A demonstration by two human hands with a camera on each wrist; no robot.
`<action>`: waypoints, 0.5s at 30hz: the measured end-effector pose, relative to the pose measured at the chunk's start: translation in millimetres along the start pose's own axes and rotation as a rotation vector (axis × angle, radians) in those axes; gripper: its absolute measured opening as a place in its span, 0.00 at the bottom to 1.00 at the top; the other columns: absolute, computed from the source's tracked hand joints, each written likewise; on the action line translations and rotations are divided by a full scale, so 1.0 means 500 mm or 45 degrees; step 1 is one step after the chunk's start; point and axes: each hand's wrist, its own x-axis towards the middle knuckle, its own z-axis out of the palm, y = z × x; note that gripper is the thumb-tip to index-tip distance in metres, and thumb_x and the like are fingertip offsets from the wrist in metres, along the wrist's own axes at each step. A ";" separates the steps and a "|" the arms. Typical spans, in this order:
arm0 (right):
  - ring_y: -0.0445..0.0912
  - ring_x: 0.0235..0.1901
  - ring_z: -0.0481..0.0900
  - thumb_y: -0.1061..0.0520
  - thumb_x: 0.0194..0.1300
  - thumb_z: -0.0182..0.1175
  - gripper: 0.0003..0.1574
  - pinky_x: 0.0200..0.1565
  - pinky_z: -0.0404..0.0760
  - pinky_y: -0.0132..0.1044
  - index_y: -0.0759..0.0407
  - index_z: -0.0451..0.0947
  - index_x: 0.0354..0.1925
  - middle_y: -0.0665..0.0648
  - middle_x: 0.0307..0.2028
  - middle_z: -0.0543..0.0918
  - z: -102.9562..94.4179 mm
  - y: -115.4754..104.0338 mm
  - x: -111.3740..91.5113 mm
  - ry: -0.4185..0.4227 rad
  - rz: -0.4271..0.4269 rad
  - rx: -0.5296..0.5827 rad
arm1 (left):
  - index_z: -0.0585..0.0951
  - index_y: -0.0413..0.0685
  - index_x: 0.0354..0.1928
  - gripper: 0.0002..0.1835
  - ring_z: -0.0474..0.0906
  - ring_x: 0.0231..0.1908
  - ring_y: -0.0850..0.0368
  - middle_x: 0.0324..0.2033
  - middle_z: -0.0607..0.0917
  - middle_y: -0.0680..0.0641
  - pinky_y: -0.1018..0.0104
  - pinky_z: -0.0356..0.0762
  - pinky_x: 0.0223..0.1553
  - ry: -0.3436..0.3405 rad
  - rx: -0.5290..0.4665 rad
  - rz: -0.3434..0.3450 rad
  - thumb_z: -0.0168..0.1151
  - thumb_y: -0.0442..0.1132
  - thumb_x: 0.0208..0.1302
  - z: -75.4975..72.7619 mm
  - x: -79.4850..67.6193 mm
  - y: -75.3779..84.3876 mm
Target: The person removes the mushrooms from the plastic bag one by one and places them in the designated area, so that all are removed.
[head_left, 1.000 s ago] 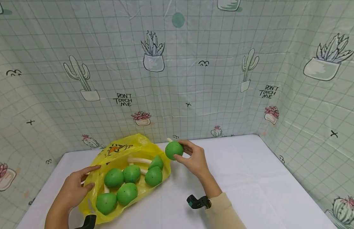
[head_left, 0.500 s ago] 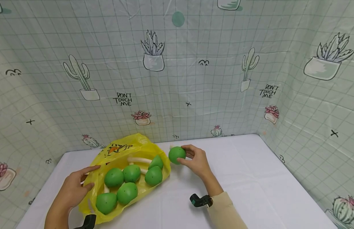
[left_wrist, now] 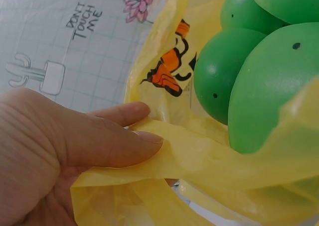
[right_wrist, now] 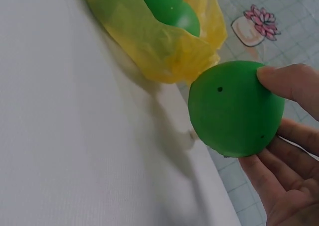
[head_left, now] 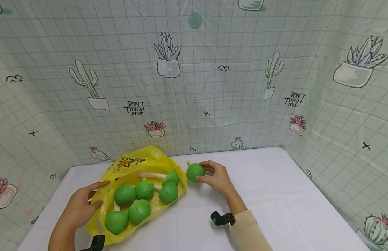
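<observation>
My right hand (head_left: 217,177) holds a green mushroom-shaped piece (head_left: 195,173) between thumb and fingers, just right of the bag's mouth. Its rounded cap (right_wrist: 234,109) has small black dots, and part of a pale stem shows in the head view. A yellow plastic bag (head_left: 156,155) lies with its mouth facing me, several similar green pieces (head_left: 139,211) inside. At the bag's left edge, my left hand (head_left: 79,205) pinches the plastic, its thumb (left_wrist: 117,146) on top in the left wrist view and other fingers partly hidden behind.
A white cloth (head_left: 275,195) covers the table. Behind and at both sides hangs a gridded curtain (head_left: 212,90) printed with cacti. A pale curved stem (head_left: 153,175) lies inside the bag among the caps.
The right hand has moved slightly right and down with the green mushroom-shaped piece, away from the bag. The left hand and the bag have stayed in place.
</observation>
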 end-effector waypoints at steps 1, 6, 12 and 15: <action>0.63 0.58 0.84 0.66 0.57 0.78 0.33 0.62 0.82 0.52 0.71 0.80 0.61 0.70 0.58 0.84 -0.001 0.001 -0.001 -0.012 0.007 -0.009 | 0.68 0.37 0.77 0.35 0.60 0.69 0.15 0.74 0.59 0.20 0.27 0.69 0.63 -0.001 -0.001 -0.004 0.63 0.21 0.68 0.000 0.000 0.001; 0.61 0.58 0.85 0.63 0.58 0.79 0.32 0.60 0.84 0.50 0.67 0.82 0.59 0.67 0.58 0.85 -0.009 0.004 -0.005 -0.071 0.045 -0.064 | 0.68 0.36 0.77 0.35 0.59 0.69 0.15 0.74 0.58 0.20 0.28 0.69 0.63 -0.001 -0.004 -0.008 0.62 0.21 0.68 0.000 -0.001 0.002; 0.61 0.56 0.86 0.64 0.58 0.79 0.30 0.57 0.86 0.46 0.69 0.82 0.58 0.68 0.56 0.85 -0.015 0.008 -0.006 -0.132 0.050 -0.085 | 0.67 0.37 0.77 0.36 0.59 0.70 0.15 0.75 0.58 0.20 0.29 0.70 0.63 -0.004 -0.022 -0.021 0.62 0.21 0.68 0.000 -0.001 0.006; 0.60 0.56 0.86 0.65 0.58 0.78 0.30 0.57 0.86 0.44 0.70 0.82 0.58 0.67 0.55 0.86 -0.016 0.010 -0.005 -0.143 0.059 -0.088 | 0.67 0.37 0.77 0.36 0.59 0.70 0.16 0.74 0.58 0.19 0.32 0.72 0.63 -0.016 -0.034 -0.049 0.62 0.21 0.68 0.001 -0.001 0.004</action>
